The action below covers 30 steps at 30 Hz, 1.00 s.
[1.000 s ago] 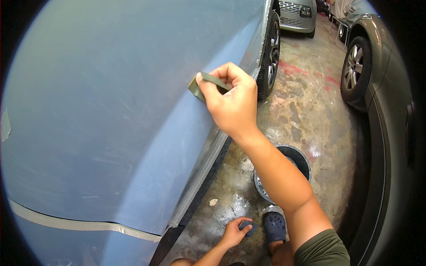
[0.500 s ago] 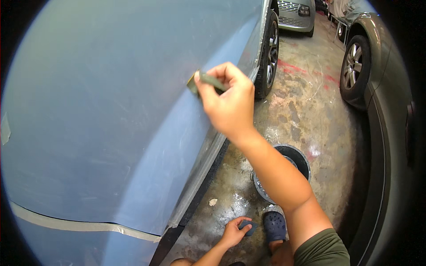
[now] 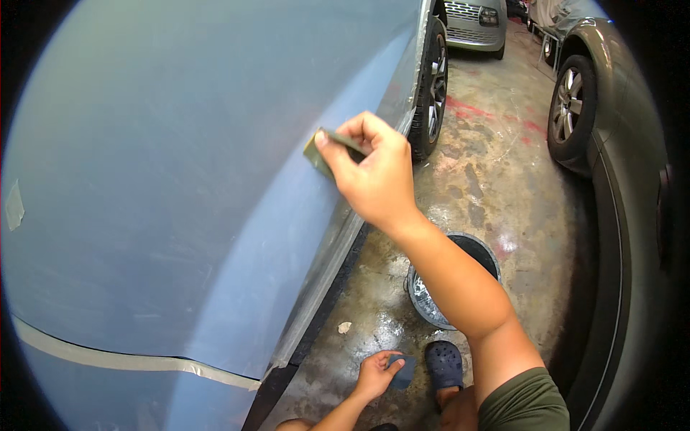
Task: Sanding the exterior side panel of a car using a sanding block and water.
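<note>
A folded olive-green piece of sandpaper (image 3: 318, 159) with a yellowish edge lies against the dull blue-grey car panel (image 3: 180, 172). My right hand (image 3: 375, 169) pinches it between thumb and fingers, near the panel's right side. Low in the view, above the floor, my left hand (image 3: 376, 376) grips a thin dark-blue rectangular pad (image 3: 402, 372) by one edge. That pad is clear of the panel; its exact kind cannot be made out. Pale masking tape (image 3: 108, 359) runs along the seam at the lower left, and a small tape scrap (image 3: 14, 205) sticks near the left rim.
A round bucket (image 3: 420, 287) with water stands on the wet concrete floor (image 3: 496, 194), partly behind my right forearm. My foot in a dark clog (image 3: 444, 365) is beside it. A grey-brown car (image 3: 618, 108) borders the right; a silver car (image 3: 471, 29) stands at the far end.
My right hand has slid slightly down the panel with the sandpaper. The pad in my left hand has turned and shows more of its flat face.
</note>
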### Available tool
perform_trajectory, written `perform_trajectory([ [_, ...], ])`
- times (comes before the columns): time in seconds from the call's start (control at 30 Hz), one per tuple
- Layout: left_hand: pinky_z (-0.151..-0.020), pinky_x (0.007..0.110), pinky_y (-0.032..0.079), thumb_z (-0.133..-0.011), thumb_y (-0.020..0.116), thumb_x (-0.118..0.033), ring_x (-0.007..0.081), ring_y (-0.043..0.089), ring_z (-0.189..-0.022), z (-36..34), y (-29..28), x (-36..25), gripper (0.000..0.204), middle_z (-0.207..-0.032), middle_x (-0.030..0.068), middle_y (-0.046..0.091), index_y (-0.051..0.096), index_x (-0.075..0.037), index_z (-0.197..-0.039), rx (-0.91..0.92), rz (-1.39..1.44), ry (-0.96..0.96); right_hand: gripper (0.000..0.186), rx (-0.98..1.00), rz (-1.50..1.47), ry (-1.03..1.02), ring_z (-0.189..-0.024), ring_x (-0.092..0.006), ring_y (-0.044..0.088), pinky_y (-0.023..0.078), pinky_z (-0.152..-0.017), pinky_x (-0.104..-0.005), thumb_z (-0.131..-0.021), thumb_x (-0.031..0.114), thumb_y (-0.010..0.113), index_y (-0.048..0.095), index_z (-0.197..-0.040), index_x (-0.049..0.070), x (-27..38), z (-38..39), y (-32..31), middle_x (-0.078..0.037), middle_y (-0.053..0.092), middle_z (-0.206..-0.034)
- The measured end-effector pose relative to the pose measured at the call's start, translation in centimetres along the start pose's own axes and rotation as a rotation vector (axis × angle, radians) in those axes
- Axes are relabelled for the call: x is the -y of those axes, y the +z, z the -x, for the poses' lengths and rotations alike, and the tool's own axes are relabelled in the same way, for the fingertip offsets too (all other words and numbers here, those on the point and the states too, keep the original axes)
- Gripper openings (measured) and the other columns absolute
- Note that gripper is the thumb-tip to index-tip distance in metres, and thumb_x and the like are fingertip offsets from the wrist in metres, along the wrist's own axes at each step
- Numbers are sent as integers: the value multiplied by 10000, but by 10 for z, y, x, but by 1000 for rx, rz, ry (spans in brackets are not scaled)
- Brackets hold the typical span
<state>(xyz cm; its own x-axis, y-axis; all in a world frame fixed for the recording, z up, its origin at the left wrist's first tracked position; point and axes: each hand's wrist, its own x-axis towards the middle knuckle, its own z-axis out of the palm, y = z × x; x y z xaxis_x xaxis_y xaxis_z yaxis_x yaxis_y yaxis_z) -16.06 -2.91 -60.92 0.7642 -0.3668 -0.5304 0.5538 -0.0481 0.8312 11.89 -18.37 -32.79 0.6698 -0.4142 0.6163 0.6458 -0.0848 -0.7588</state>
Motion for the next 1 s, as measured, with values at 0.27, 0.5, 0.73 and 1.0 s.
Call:
perform_trajectory([
  [0.27, -626, 206, 499, -1037, 753, -139, 46, 666, -751, -7, -6, -10, 257, -919, 37, 773, 666, -46, -1261, -184, -45, -106, 154, 108, 316, 572, -882, -121, 698, 560, -778, -325, -1002, 148, 713, 715, -1046, 1, -77, 75, -187, -71, 771, -948],
  [0.5, -800, 345, 621, -1020, 733, -57, 174, 760, -916, -7, 14, -47, 376, -1076, 93, 776, 571, -41, -1358, -65, 321, -158, 402, 1034, 888, 844, -1028, -381, 762, 595, -920, -451, -857, 214, 809, 740, -1172, -27, -133, 160, -287, -232, 782, -1069],
  [0.73, -838, 374, 640, -1018, 739, -44, 184, 760, -948, -15, 18, -23, 319, -1062, 104, 782, 596, -19, -1302, -67, 182, -220, 341, 543, 1030, 899, -1176, -455, 708, 563, -1027, -515, -927, 180, 735, 725, -1209, -12, -232, 196, -303, -296, 745, -1196],
  [1.0, -796, 353, 636, -1019, 739, -37, 171, 758, -942, -17, 6, -20, 292, -1077, 98, 782, 614, -24, -1283, -95, 178, -138, 379, 697, 1243, 621, -1155, -443, 711, 587, -972, -534, -828, 115, 801, 734, -1195, 50, -225, 216, -296, -191, 715, -1242],
])
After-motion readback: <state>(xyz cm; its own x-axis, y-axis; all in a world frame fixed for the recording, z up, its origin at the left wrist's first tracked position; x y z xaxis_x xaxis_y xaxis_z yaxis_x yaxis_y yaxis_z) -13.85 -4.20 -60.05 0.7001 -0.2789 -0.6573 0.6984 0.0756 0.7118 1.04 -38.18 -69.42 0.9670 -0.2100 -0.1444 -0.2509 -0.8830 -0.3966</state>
